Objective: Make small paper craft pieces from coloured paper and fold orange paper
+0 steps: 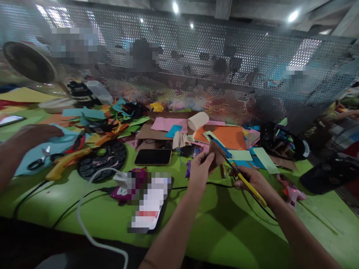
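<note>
Slightly right of the middle, my left hand [199, 169] pinches a small piece of brown paper [216, 160] between thumb and fingers, above the green table. My right hand [249, 182] is closed around scissors with yellow handles [252, 189]. The dark blades point up and left and meet the brown paper's right edge; whether they are cutting into it I cannot tell. Behind the hands lie an orange sheet [230, 137], pale green strips [241, 155] and blue paper. A purple wrapper [188, 170] is close to my left hand.
A black phone [153, 157] and a lit phone [153, 205] lie left of my arms. A pink glue gun [291, 191] sits at the right. Another person's hand [42, 135] rests over blue paper at the left, near black-handled scissors [45, 158]. Cables cross the green table [224, 239].
</note>
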The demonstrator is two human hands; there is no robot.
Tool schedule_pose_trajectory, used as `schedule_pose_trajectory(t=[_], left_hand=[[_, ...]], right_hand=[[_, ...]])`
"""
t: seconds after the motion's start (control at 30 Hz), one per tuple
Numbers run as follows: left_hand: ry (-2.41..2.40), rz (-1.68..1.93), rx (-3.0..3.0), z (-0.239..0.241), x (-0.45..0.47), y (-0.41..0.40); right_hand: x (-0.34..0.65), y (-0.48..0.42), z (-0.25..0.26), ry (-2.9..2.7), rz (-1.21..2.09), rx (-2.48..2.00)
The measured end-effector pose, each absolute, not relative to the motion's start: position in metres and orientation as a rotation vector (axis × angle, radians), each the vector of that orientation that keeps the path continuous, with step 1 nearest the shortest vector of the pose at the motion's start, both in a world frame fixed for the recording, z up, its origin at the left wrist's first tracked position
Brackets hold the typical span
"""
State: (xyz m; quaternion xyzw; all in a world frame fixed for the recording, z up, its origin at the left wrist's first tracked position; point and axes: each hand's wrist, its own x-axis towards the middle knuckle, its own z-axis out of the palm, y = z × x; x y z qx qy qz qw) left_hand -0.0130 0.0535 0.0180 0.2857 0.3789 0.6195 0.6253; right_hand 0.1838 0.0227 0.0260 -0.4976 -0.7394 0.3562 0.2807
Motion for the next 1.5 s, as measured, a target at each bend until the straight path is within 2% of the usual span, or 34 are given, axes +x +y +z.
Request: schedule_pose_trajectory(t=[0.2,0.77,1.03,1.33,1.5], left_hand=[[0.845,1.333,0.769,0.014,-0.011,0.054],[0.837,1.272,0.749,0.018,-0.01,0.05],[0.788,1.211,0.879,0.019,-0.011,0.049],[0.785,1.159,0.892,0.011,-0.009,0.052],[0.774,1.16,0.891,0.011,-0.009,0.053]], right_hand=[[0.191,0.019,0.032,-2.125,0.775,-1.355],[0.191,0.02,0.023,-1.878,0.987,-1.359],[0.192,0.016,0.035,-2.058,0.745,-1.351],[0.192,0.02,0.026,-1.932,0.898,-1.373],[0.197,0.023,0.018,-1.875,0.861,-1.409]])
